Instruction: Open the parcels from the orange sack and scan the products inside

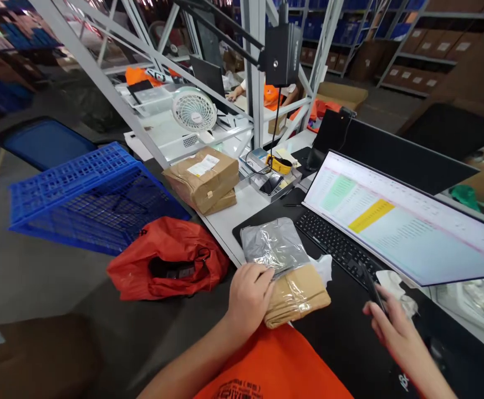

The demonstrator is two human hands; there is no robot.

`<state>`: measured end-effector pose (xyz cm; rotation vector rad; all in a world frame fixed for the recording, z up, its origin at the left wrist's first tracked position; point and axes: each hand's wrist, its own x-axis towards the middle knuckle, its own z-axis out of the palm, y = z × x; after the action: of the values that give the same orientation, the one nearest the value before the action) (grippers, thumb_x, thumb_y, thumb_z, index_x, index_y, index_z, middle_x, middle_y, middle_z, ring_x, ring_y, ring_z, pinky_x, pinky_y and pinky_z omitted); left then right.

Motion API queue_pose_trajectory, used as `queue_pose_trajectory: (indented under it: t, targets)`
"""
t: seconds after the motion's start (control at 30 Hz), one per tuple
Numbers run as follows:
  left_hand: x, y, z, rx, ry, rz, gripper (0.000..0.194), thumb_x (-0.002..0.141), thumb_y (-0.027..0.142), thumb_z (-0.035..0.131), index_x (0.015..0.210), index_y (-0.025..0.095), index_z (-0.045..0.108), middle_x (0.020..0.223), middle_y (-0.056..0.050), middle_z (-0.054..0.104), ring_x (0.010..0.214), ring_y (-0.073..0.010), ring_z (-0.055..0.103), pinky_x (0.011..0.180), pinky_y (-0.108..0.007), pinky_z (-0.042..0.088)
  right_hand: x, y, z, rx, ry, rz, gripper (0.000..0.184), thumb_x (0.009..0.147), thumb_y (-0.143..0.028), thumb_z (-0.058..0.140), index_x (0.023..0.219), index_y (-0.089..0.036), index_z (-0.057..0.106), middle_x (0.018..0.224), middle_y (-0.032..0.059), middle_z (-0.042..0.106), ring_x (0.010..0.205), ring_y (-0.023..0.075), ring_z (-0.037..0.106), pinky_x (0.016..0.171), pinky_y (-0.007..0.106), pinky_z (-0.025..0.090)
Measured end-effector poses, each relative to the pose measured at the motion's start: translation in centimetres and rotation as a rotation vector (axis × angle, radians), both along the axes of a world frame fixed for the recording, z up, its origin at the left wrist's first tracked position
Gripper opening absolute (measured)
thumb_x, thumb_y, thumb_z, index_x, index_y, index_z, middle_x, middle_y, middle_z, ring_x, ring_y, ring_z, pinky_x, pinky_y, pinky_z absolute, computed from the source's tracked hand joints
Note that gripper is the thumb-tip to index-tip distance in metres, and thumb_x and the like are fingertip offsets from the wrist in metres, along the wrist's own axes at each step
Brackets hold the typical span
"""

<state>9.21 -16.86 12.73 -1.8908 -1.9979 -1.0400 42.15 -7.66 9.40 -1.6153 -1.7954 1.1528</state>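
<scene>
Since the grey packet [273, 244] meets the brown packet [302, 293] at the black mat's [337, 346] edge, steady both at the seam; left hand [248, 296] half-curled over their sides, can't tell if gripping; right hand [395, 327] pinches a slim black object [372, 288]; keep that off the keyboard [329, 238].

single head-worn view, looking from the wearer's own eye level, facing forward and steeply down over the desk [245, 202], forearms entering close at the lower edge, monitor [391, 221] standing near at right, shelving [424, 55] receding far behind
</scene>
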Motion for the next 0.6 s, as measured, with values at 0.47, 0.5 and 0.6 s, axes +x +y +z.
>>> queue_pose_trajectory:
  t: [0.47,0.5,0.6]
  targets:
    - [0.5,1.2,-1.8,0.234,-0.146,-0.081,0.019,0.094,0.014,0.061,0.076,0.019,0.067,0.066,-0.001,0.058,0.065,-0.0169,0.054,0.063,-0.032,0.041,-25.2,5.6,17.7,0.169,-0.975,0.77,0.059,0.092,-0.011,0.047,0.149,-0.024,0.052,0.117,0.0171,0.074,0.103,0.0296,0.073,0.08,0.035,0.053]
    - [0.5,1.3,-1.9,0.239,-0.168,-0.087,0.019,0.093,0.014,0.062,0.076,0.019,0.067,0.065,-0.001,0.057,0.065,-0.0167,0.054,0.063,-0.031,0.041,-25.6,5.6,17.8,0.154,-0.983,0.765,0.06,0.089,-0.01,0.05,0.148,-0.024,0.054,0.118,0.0171,0.074,0.104,0.0297,0.072,0.08,0.035,0.052]
    - [0.3,1.2,-2.3,0.262,-0.266,-0.106,0.018,0.092,0.014,0.064,0.075,0.019,0.067,0.065,-0.001,0.057,0.065,-0.0161,0.055,0.063,-0.03,0.042,-24.8,4.6,17.5,0.099,-0.995,0.771,0.065,0.076,-0.008,0.066,0.14,-0.021,0.062,0.107,0.0161,0.076,0.094,0.0301,0.074,0.073,0.033,0.051]
